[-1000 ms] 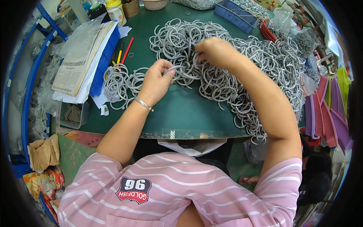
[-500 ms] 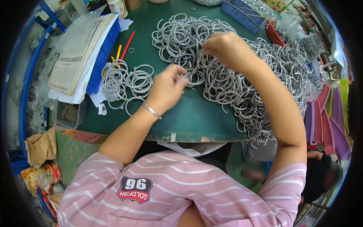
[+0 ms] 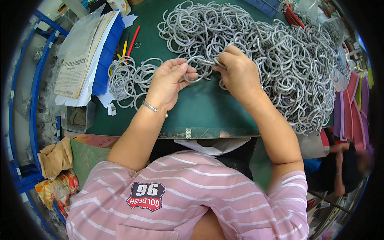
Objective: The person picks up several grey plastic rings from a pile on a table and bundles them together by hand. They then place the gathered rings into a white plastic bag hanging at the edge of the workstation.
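My left hand [image 3: 170,80] is closed, pinching one side of a grey metal ring [image 3: 202,61] between thumb and fingers. From the other side my right hand [image 3: 239,72] is closed on the ring too, its fingertips hiding that end. Both hands hold it just above the green tabletop, in front of a wide heap of similar grey rings [image 3: 296,76]. Whether it is one ring or two overlapping, I cannot tell. Left of my left hand lies a smaller group of rings [image 3: 122,84], flatter and looser than the heap.
Red [image 3: 134,39] and yellow pens lie beyond the small group. A blue tray [image 3: 111,52] bearing papers and newspaper stands at the left. A blue bin [image 3: 264,6] and a red bowl [image 3: 294,17] sit at the back. Another person [image 3: 340,168] is at the right.
My right hand has come down from over the heap and towards my left hand. The ring now spans both hands. The view has shifted slightly.
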`<state>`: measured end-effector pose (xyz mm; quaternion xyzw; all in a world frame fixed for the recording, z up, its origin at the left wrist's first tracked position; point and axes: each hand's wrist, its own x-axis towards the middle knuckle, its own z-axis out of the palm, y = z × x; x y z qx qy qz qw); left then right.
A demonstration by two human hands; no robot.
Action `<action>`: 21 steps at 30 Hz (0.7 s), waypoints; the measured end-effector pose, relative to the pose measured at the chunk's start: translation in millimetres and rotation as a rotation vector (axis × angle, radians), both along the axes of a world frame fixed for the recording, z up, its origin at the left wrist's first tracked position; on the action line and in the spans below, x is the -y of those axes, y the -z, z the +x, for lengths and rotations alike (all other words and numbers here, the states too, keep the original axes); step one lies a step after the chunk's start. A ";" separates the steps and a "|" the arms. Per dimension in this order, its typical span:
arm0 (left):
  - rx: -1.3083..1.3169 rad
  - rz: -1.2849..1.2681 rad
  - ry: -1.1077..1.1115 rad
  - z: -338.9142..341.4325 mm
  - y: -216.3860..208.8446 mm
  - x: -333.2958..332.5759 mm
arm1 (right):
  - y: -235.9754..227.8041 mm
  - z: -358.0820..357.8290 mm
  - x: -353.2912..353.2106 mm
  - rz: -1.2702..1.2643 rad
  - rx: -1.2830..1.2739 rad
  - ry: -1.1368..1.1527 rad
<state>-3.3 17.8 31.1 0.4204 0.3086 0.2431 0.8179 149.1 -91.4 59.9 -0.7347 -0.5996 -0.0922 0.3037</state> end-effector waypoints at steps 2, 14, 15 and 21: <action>0.035 0.041 0.034 -6.5 8.1 -5.7 | 1.8 -3.0 3.9 0.155 -0.148 0.037; 0.106 0.254 -0.064 -7.7 19.0 19.1 | 38.0 -45.4 70.1 0.074 -0.298 0.161; 0.117 0.367 -0.063 -6.0 21.5 22.5 | 32.8 -47.6 67.3 0.080 -0.122 0.171; 0.179 0.440 -0.080 -3.3 20.1 36.8 | 47.9 -44.7 19.1 0.214 0.133 0.141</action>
